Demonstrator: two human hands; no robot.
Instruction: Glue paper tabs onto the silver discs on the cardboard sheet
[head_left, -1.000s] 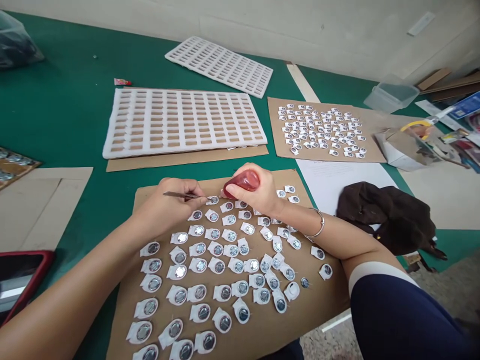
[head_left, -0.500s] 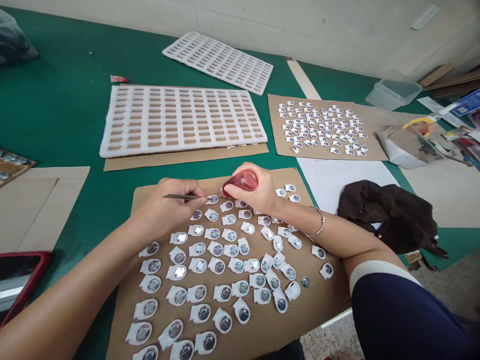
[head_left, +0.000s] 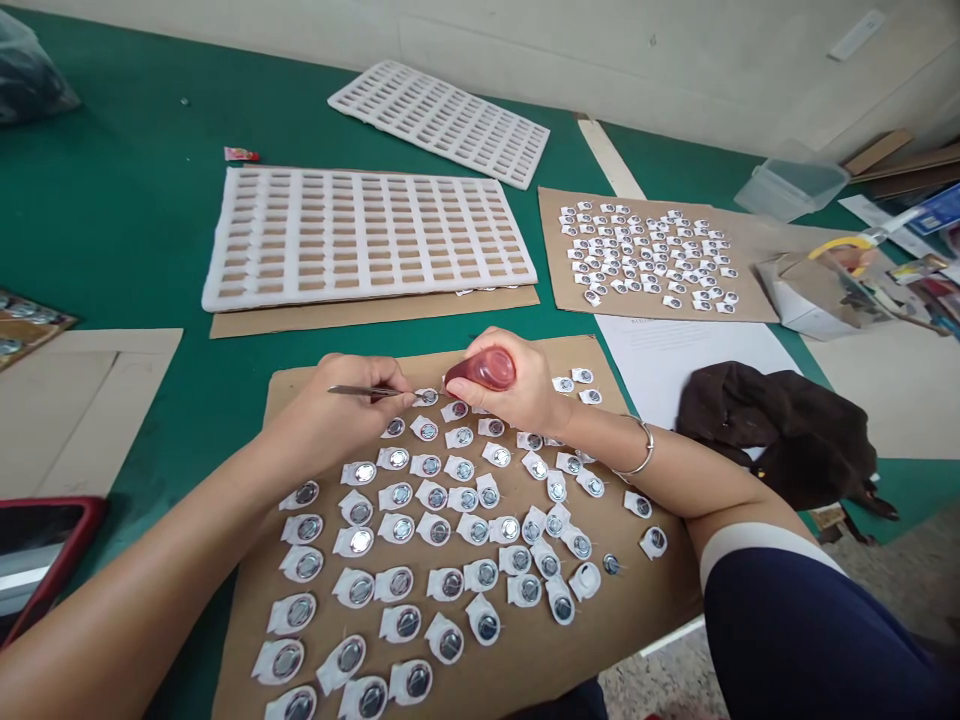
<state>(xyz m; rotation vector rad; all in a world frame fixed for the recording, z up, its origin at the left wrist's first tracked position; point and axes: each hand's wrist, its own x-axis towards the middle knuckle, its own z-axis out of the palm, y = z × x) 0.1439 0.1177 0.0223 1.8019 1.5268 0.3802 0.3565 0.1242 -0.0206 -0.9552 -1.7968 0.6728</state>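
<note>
My left hand point(head_left: 360, 400) is closed on thin metal tweezers point(head_left: 352, 391), whose tip reaches a small white tab with a round metal disc point(head_left: 426, 397) near the top of a cardboard sheet point(head_left: 630, 620). Just right of it, my right hand point(head_left: 517, 385) is wrapped round a small red squeeze bottle point(head_left: 491, 369), tilted with its narrow end toward the tweezers' tip. The bottle's nozzle is hard to make out. Several like tabs with discs lie in loose rows on the sheet below my hands, and a loose disc point(head_left: 610, 564) lies at the right.
Behind my hands are a white slotted tray point(head_left: 289, 240) and a second one point(head_left: 442, 118). Another cardboard point(head_left: 555, 260) holds several small tabs. At the right lie a dark cloth point(head_left: 772, 430), white paper point(head_left: 645, 370) and a clear container point(head_left: 791, 185). A red-edged device point(head_left: 94, 515) is at left.
</note>
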